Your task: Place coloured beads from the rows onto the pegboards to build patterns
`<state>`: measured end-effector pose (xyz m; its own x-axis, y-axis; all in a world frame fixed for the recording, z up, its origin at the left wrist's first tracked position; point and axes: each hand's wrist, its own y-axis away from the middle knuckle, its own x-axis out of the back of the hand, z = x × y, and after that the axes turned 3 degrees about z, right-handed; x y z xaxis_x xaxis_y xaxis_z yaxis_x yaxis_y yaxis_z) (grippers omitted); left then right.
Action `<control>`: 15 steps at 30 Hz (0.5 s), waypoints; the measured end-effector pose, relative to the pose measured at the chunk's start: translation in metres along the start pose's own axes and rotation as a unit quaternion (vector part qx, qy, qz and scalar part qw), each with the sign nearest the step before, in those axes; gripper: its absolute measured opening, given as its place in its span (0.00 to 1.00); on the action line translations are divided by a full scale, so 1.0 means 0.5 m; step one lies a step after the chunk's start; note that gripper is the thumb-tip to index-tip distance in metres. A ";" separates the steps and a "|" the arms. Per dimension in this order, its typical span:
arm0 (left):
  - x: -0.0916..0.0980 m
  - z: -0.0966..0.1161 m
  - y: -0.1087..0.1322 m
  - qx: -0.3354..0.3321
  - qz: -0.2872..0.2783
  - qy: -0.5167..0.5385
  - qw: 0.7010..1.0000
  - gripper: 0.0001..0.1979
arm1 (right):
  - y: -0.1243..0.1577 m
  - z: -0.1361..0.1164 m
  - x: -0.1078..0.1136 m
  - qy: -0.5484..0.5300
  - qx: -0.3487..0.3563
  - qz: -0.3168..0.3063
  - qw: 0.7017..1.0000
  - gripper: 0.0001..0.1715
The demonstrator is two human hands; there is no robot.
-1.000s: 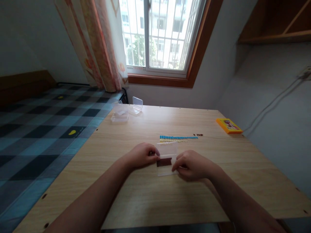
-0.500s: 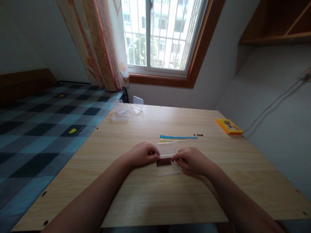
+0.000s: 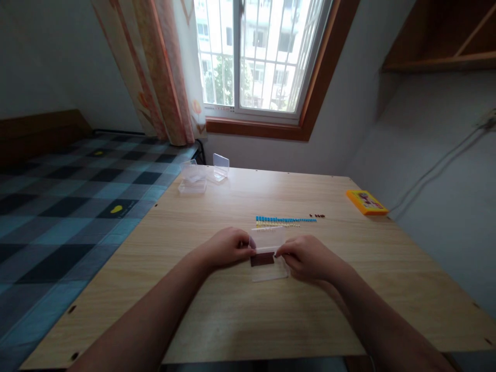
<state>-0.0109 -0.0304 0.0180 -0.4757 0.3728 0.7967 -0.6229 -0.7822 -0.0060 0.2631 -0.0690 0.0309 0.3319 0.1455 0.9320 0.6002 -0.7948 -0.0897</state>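
An opened clear plastic box (image 3: 279, 273) lies on the wooden table, its lid raised on the far side. Dark brown pieces (image 3: 262, 259) fill the left part of its near half in a block. My left hand (image 3: 228, 246) grips the left edge of the box near the hinge. At the right side, my right hand (image 3: 304, 254) has thumb and index finger pinched at the right end of the brown block, on a tiny dark piece. Just beyond the lid are rows of small blue pieces (image 3: 284, 219) and pale yellow pieces (image 3: 271, 224).
A few small brown pieces (image 3: 320, 216) lie right of the blue row. An orange-yellow box (image 3: 367, 202) sits at the table's right edge. Clear empty boxes (image 3: 192, 185) stand at the far left, with another open one (image 3: 220, 168) beside them. A checked bed (image 3: 77, 206) borders the table.
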 end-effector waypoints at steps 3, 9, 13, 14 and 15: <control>0.000 -0.001 0.000 -0.001 0.001 0.001 1.000 0.10 | 0.001 -0.001 -0.003 0.000 0.005 0.003 1.000 0.20; 0.002 0.003 0.001 0.000 0.000 0.000 1.000 0.10 | 0.000 -0.001 -0.002 0.003 0.011 0.009 1.000 0.20; 0.004 0.007 0.002 0.006 -0.003 0.002 1.000 0.10 | 0.000 0.001 0.006 -0.003 0.013 0.020 1.000 0.19; 0.005 0.008 0.003 0.008 -0.005 0.002 1.000 0.10 | 0.000 0.001 0.007 -0.003 0.012 0.018 1.000 0.19; 0.006 0.009 0.003 0.011 -0.005 0.002 1.000 0.10 | 0.000 0.001 0.008 -0.003 0.013 0.012 1.000 0.18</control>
<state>-0.0103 -0.0327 0.0230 -0.4715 0.3833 0.7942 -0.6147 -0.7886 0.0156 0.2647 -0.0683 0.0346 0.3515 0.1302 0.9271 0.6101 -0.7830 -0.1213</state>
